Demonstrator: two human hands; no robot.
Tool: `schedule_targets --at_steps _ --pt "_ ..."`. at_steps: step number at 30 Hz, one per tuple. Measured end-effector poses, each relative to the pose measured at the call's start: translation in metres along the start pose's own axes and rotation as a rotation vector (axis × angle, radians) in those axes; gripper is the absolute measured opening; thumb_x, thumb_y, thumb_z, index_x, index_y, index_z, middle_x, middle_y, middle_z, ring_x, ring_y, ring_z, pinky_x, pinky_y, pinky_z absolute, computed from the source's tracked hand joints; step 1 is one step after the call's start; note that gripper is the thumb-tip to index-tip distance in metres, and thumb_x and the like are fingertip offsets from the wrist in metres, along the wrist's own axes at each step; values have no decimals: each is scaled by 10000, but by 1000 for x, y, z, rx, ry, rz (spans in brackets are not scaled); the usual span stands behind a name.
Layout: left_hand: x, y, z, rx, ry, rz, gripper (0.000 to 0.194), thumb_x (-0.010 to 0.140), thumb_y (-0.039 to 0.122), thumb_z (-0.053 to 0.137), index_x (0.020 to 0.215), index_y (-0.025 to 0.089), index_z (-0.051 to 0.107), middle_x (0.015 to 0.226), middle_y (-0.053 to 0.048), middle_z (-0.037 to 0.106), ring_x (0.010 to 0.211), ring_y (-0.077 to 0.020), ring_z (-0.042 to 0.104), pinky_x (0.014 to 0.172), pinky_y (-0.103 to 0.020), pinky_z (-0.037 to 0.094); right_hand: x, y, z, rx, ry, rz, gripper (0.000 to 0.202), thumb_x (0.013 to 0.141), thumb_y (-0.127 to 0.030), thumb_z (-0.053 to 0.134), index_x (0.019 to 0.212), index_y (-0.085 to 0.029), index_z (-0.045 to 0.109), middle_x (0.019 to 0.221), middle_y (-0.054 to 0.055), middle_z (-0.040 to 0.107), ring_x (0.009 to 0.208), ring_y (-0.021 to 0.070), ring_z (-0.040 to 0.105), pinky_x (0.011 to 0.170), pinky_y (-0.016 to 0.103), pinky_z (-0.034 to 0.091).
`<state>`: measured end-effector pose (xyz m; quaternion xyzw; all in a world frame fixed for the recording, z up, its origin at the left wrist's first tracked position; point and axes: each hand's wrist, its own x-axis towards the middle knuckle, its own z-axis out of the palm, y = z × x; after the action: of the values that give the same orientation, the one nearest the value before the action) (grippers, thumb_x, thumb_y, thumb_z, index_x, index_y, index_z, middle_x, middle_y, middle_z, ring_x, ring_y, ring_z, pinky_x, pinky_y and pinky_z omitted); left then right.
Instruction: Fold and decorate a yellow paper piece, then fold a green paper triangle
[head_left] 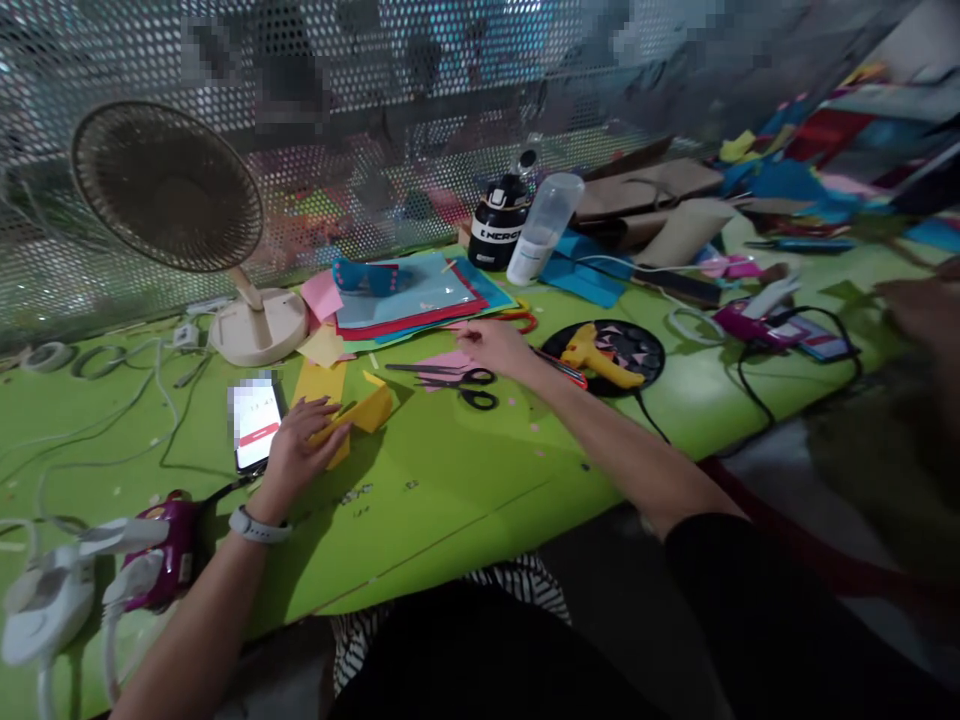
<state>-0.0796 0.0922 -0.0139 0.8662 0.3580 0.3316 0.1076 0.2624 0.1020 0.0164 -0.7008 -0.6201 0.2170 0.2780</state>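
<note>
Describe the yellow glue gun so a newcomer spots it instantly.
On the green table, find the round black tray just right of the person's right hand. The yellow glue gun lies on it among pink scraps. Its solid pistol shape sets it apart from the flat yellow paper at the left hand.

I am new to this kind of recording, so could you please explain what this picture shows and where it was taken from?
There is no machine here, only a person's bare hands, filmed from a head-worn camera looking forward and down. The left hand holds folded yellow paper. The right hand is near the scissors; whether it grips anything is unclear. The green table also bears a fan, a phone, coloured sheets, a black bottle and a yellow glue gun.
</note>
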Motion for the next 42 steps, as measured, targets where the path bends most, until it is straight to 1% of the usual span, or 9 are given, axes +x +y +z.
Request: schedule_targets --at_steps 2,6,12,15,20,25,31,36,42 --pt "0 1 0 8 18 -18 242 864 382 640 724 186 666 1001 -94 746 1055 -256 670 1015 -534 472 -5 11 -14 -259 94 -59 138 847 -196 555 872 -169 688 942 91 726 868 219 668 706 281 484" --pt "0 1 0 11 33 -32 232 872 382 629 758 185 673 1006 -96 744 1046 -252 673 1012 -515 477 -25 26 -20 -249 -27 -115 193 836 -247 584 977 -175 692 960 74 725 836 199 664 702 277 480" --pt "0 -1 1 -29 64 -76 223 877 386 620 820 186 699 988 -87 746 1016 -249 682 973 -485 506 -24 30 1 -286 -20 -302 375 837 -272 593 1184 -136 636 1220 137 648 1123 268 586 943 393 458" --pt "0 0 0 -53 82 -109 211 878 371 625 823 181 699 996 -88 744 1021 -240 681 960 -460 521 -18 29 11 -341 -121 -359 513 879 -387 570 1339 -162 548 1363 136 572 1240 310 524 1018 467 418" --pt "0 2 -2 -61 73 -136 221 876 383 622 813 187 701 991 -86 746 1003 -232 689 947 -454 533 -52 30 28 -501 -206 -359 544 950 -425 460 1401 -122 489 1476 151 457 1365 320 410 1094 484 377" --pt "0 2 -1 -64 57 -123 220 874 384 617 870 191 721 984 -84 750 975 -231 696 937 -444 538 -93 27 31 -502 -202 -419 551 964 -455 424 1393 -119 502 1467 138 472 1348 308 432 1082 489 405" --pt "0 3 -1 -59 76 -128 211 872 377 621 851 191 720 984 -83 749 977 -229 694 916 -408 545 -69 28 17 -365 -148 -292 535 945 -493 457 1368 -176 540 1433 129 514 1318 319 470 1052 523 426" --pt "0 3 -1 -50 57 -138 242 874 406 607 874 194 726 985 -78 750 963 -228 697 906 -404 549 -74 34 27 -311 -224 -474 419 958 -390 466 1325 -230 590 1459 90 491 1371 289 414 1123 533 324" --pt "1 0 -1 -40 54 -125 248 879 408 601 867 197 731 981 -76 751 979 -235 694 916 -415 545 -77 37 26 -226 -156 -464 355 962 -327 465 1227 -195 661 1260 111 656 1202 261 571 1005 469 457"
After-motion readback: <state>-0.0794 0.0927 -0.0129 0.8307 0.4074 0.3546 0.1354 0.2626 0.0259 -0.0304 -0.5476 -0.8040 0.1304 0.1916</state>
